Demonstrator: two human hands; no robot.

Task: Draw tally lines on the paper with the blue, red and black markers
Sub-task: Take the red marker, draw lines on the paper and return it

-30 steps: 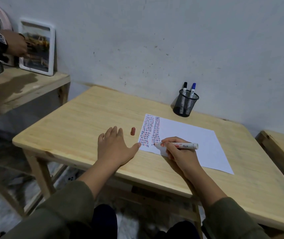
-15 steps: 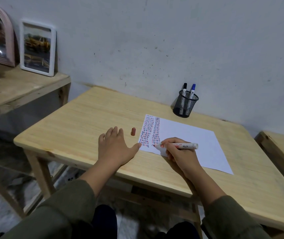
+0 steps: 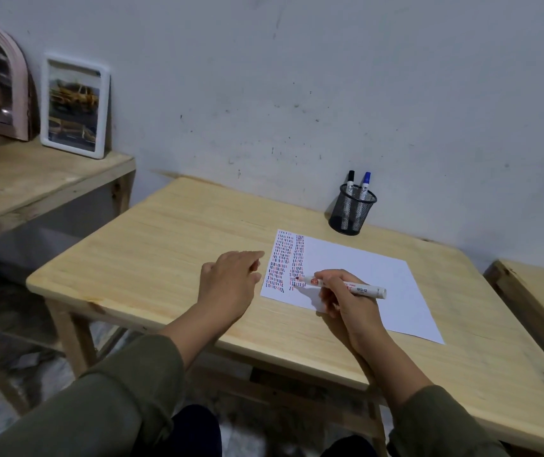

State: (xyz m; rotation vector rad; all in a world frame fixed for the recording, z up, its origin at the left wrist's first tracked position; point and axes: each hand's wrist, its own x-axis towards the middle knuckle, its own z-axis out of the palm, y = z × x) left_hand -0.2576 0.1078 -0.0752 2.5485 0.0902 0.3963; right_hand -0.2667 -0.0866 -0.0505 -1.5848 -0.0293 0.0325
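— Holding the red marker in a pinch, the right hand rests its heel on the paper. See the tip? It points left, at the bottom of the second block of tally lines.

— And the other hand?

— The left hand has nothing in it. Its fingers are loose and a bit curled, just left of the paper's edge. I can't tell if it is touching the worktop or floating over it.

— Which way does the marker lie?

— Almost sideways. Tip to the left, back end to the right, tipped down a little at the tip. So the next line goes right where the tip is, near the low left corner of the paper.

— Which hand is closer to that spot?

— The right one, by far. It is already there. I think the left could press the edge of the sheet flat.

— Where are the other markers?

— The black marker and the blue marker stand in the mesh cup, farther back, past the top of the paper. The right hand looks nearer to them too.
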